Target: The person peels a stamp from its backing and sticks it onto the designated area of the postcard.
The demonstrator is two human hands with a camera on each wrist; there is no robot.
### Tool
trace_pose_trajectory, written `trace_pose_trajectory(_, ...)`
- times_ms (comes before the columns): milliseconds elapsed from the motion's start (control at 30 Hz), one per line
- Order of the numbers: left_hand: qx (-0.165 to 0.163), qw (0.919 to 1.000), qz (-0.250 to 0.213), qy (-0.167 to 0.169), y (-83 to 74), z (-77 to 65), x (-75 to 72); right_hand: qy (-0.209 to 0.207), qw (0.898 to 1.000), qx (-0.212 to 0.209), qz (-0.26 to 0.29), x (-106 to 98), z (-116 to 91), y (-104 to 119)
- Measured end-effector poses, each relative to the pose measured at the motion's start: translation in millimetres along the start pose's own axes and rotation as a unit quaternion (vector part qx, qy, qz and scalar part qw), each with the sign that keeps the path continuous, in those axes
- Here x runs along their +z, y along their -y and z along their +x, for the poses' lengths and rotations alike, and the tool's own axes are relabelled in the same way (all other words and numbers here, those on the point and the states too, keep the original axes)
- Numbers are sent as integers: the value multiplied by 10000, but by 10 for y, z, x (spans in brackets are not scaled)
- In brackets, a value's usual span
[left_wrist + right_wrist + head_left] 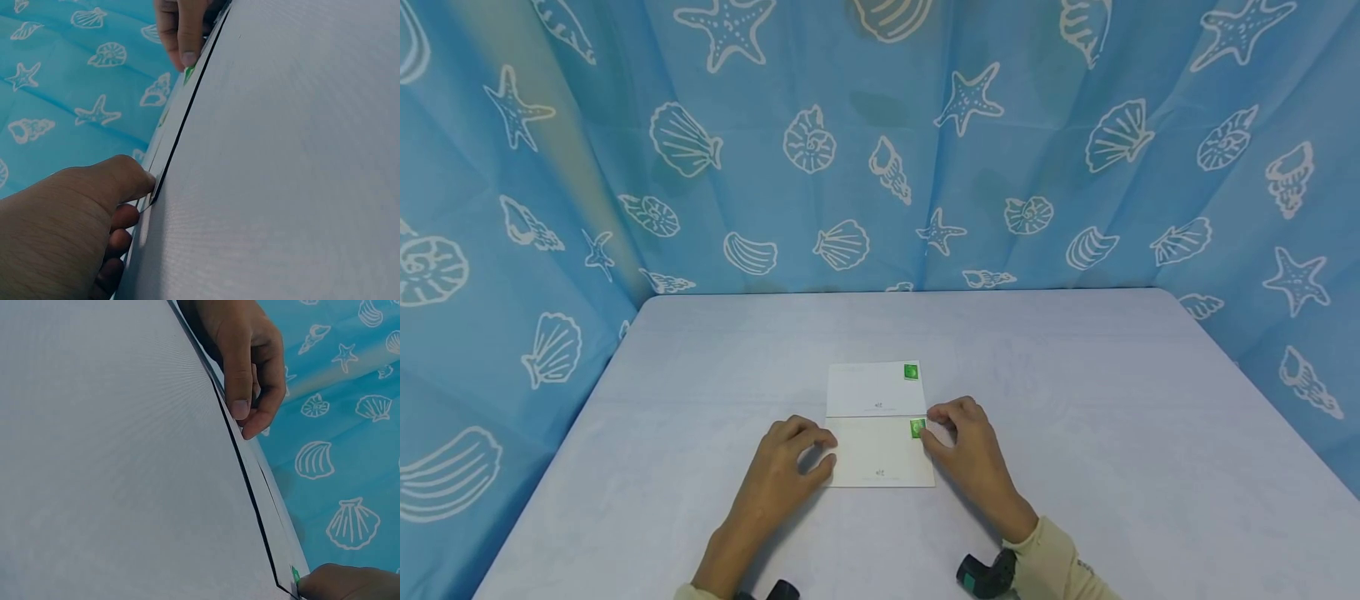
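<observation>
Two pale postcards lie one behind the other in the head view, each with a green stamp at its upper right and a small printed mark low in the middle. The near postcard (876,458) is slightly creamier and meets the far postcard (865,390) along its back edge. My left hand (790,467) pinches the near postcard's left edge between thumb and fingers. At its right edge, beside the stamp (917,428), my right hand (972,454) pinches it too. A dark shadow line runs under the near card's front edge in both wrist views.
A white-covered table (1112,400) spreads around the cards. Behind and at both sides hangs a blue curtain (850,200) with white shells and starfish. Dark devices, one of them a wrist device (987,573), sit by both wrists.
</observation>
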State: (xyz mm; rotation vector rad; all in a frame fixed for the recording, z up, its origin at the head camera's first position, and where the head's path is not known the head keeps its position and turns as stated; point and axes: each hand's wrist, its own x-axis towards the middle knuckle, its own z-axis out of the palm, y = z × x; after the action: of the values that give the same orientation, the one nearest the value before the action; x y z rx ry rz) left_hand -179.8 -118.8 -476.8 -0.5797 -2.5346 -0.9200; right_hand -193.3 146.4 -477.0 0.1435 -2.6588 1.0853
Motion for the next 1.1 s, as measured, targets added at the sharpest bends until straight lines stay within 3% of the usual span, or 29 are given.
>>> trace_pose_trajectory(100, -10, 10000, 3, 14, -2, 1, 0, 59, 10000, -14, 20, -7, -6, -5)
trace_pose_trajectory(167, -24, 10000, -1, 40, -4, 0, -5, 92, 9997, -243, -22, -11, -11, -16)
trace_pose_trajectory(267, -52, 9999, -37, 108, 0, 0, -7, 12, 9943, -1056, -166, -17, -14, -53)
trace_pose_trajectory(367, -122, 9997, -45, 193, -4, 6, -11, -87, 9807, -1914, -386, -27, -3, -86)
trace_pose_trajectory(433, -172, 9996, -28, 213, -10, 10, -13, -141, 9738, -2216, -492, -25, 5, -106)
trace_pose_trajectory(867, -278, 9993, 19, 233, -12, 7, -15, -201, 9694, -2369, -612, -19, -7, -112)
trace_pose_trajectory(1100, -199, 9996, -8, 218, -19, 5, -13, -158, 9662, -2543, -387, -28, -14, -127)
